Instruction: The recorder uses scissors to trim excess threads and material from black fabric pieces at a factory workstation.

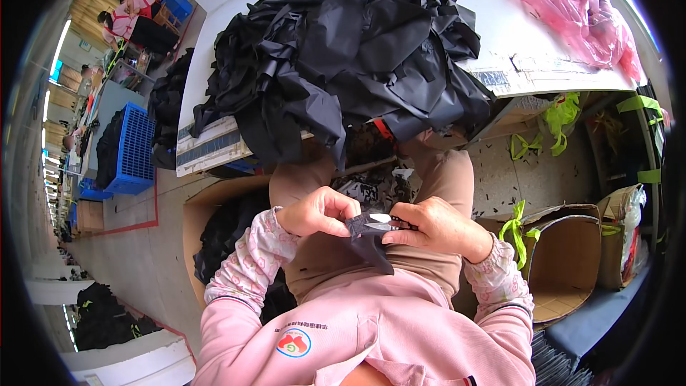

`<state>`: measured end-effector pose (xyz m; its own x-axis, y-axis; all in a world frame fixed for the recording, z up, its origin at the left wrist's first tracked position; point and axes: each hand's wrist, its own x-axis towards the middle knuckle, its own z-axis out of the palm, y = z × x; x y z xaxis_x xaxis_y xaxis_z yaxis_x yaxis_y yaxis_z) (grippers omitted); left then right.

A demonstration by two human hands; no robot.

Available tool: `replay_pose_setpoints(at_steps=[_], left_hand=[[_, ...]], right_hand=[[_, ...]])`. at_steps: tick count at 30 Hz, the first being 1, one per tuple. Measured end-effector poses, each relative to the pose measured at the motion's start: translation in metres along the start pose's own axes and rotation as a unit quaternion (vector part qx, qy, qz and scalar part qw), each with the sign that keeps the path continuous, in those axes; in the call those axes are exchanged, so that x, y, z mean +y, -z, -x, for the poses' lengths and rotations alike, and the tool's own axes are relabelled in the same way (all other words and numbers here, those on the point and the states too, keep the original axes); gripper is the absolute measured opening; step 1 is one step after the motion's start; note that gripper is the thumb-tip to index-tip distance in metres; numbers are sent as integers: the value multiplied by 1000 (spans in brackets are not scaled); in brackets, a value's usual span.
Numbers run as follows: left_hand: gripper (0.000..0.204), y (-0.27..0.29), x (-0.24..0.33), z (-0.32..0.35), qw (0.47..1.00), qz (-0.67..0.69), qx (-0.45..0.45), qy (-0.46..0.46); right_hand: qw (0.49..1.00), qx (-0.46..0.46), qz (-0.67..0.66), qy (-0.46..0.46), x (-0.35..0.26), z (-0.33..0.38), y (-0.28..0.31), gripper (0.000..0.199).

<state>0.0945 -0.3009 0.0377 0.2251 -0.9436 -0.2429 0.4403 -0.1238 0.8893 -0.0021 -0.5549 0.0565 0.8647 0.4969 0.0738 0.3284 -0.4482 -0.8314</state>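
Over my lap, my left hand (319, 212) pinches the end of a small black fabric piece (369, 251), whose pointed lower part hangs down toward my thighs. My right hand (441, 229) is closed around a pair of small thread snips (382, 222). The two silver blades stand apart and point left, right at the edge of the fabric by my left fingertips. Whether the blades touch the fabric I cannot tell. On the white table (520, 75) in front of me lies a large heap of black fabric pieces (357, 43).
Pink plastic sheeting (554, 11) lies at the table's right. An open cardboard box (564, 261) stands at my right, another box (191, 218) with black fabric at my left. Black scraps litter the floor. Farther left are a blue crate (134, 150) and people in pink (128, 21).
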Motion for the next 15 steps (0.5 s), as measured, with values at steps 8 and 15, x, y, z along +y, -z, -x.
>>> replay_pose_setpoints(at_steps=[8,15], left_hand=[[10,4,-4,-5,995,29,-73,54],[8,3,-2,-10,989,19,-122,87]], right_hand=[[999,-36,16,38,-3,-4,-3,40],[996,-38,31,74,-2,-7,-10,37]])
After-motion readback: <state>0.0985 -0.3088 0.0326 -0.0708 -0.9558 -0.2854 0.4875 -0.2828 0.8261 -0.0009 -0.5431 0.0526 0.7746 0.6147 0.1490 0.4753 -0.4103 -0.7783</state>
